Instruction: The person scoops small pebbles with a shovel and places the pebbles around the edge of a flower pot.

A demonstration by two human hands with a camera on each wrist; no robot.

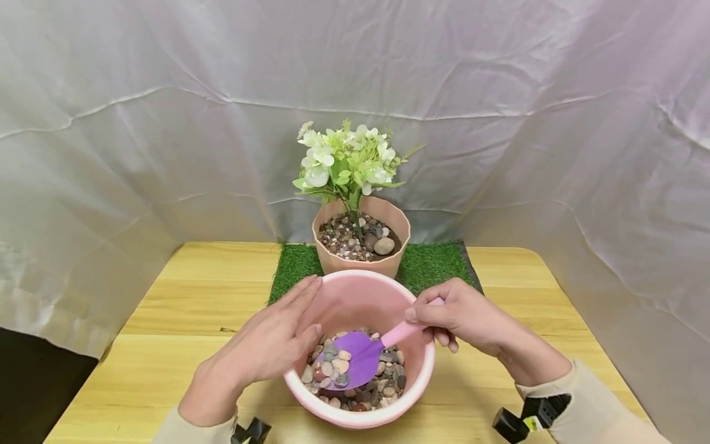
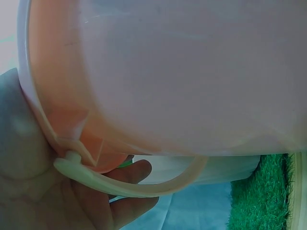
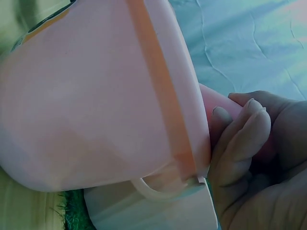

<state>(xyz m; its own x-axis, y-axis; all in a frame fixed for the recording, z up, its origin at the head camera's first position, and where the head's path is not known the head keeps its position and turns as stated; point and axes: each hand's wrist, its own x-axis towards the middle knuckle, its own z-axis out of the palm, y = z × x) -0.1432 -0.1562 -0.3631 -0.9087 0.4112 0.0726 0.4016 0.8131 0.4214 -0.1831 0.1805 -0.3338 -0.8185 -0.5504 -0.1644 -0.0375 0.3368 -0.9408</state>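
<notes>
A pink plastic bucket (image 1: 363,422) stands at the table's front with pebbles (image 1: 391,376) in it. My right hand (image 1: 463,314) grips the pink handle of a small shovel (image 1: 363,364), fingers and thumb curled round it. Its purple blade is tilted inside the bucket, with several pebbles (image 1: 333,365) on it. Across the bucket's left rim lies my left hand (image 1: 272,336), its fingers straight and the thumb over the inside. In the left wrist view the palm is against the rim (image 2: 36,103), near the pale carrying handle (image 2: 124,187).
Behind the bucket, a peach flowerpot (image 1: 363,266) stands on a green turf mat (image 1: 438,265). It holds white flowers (image 1: 346,157), small gravel and a few larger stones (image 1: 384,245). Grey cloth (image 1: 222,123) hangs around the wooden table (image 1: 166,364).
</notes>
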